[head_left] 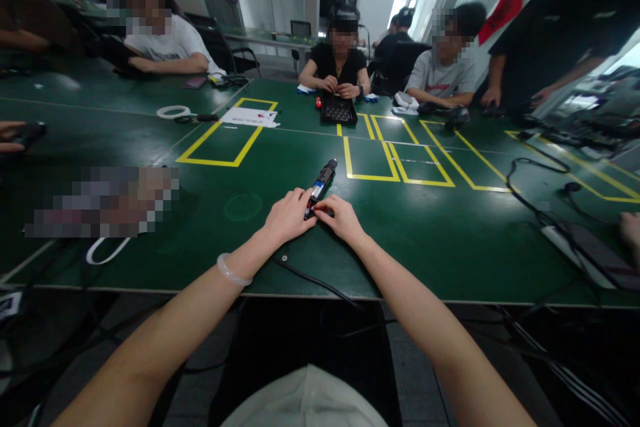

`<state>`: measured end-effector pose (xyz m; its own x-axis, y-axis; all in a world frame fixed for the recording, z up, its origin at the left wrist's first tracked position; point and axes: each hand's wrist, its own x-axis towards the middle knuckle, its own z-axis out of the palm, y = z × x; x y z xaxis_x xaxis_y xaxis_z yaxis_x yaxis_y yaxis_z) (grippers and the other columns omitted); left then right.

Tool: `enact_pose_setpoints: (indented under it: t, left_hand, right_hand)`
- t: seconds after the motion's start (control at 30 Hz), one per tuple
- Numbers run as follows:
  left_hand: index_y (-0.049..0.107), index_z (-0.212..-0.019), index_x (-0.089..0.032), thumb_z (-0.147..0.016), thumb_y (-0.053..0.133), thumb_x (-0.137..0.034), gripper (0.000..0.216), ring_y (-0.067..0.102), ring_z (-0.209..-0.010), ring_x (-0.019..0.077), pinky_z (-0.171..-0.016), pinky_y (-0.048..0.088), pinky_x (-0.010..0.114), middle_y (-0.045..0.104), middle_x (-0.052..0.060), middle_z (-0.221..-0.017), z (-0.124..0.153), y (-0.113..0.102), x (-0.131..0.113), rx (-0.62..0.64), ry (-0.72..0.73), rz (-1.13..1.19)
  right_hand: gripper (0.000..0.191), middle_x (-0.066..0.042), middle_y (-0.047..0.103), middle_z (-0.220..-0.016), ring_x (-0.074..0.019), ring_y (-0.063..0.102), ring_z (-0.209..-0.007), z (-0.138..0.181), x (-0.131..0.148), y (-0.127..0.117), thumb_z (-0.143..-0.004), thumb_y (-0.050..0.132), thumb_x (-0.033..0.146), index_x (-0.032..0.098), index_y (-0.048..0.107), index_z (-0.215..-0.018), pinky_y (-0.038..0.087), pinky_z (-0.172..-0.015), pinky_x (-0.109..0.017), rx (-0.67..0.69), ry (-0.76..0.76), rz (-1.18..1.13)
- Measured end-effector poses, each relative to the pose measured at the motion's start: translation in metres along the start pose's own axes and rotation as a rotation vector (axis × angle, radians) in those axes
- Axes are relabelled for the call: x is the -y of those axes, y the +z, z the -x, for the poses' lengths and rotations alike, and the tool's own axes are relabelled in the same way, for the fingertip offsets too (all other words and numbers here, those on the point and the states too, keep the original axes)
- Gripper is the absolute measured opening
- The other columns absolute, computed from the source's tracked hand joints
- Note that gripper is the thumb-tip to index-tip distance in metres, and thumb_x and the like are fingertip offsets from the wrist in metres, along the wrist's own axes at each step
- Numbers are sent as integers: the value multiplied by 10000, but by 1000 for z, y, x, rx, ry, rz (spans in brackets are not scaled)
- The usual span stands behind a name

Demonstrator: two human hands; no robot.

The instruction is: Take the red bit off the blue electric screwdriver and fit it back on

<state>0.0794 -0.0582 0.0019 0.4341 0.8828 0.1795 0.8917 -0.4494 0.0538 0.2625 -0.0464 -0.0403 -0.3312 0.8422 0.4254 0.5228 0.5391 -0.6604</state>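
Pale cloth (307,401) lies nearest; beyond, over the green worktop (420,233), the left hand (289,217) clasps a screwdriver-like tool (324,178), the right hand (341,217) touching its near end, grip unclear. Probably stiff and fairly light, best held by its dark barrel.

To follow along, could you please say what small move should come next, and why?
Probably steady the black screwdriver-like tool with the left hand while the right hand works its near end: the left lies against it, the right at that end.

Green table (425,233), yellow tape outlines (210,163), white paper (245,117), black tray (339,111)
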Motion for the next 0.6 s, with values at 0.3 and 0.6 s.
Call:
enact_pose_setpoints:
  t: [0.3, 0.6]
  left_hand:
    - [470, -1378, -180, -960, 460, -446, 495, 581, -1071, 276, -815, 507, 364, 576, 131, -1193, -3, 2, -12, -31, -92, -32]
    - [402, -1461, -216, -966, 475, -468, 560, 548, -1134, 295, -845, 514, 380, 536, 143, -1281, -6, 2, -1, -2, -152, 14]
  right_hand:
    - [72, -29, 696, -862, -179, 630, -804, 2, 7, -4, -909, 613, 232, 209, 656, -856, 472, -788, -299, -48, 21, 58]
    - [117, -34, 635, -844, -179, 587, -809, 2, 3, -9, -920, 541, 263, 205, 595, -833, 462, -767, -294, -92, 8, 24]
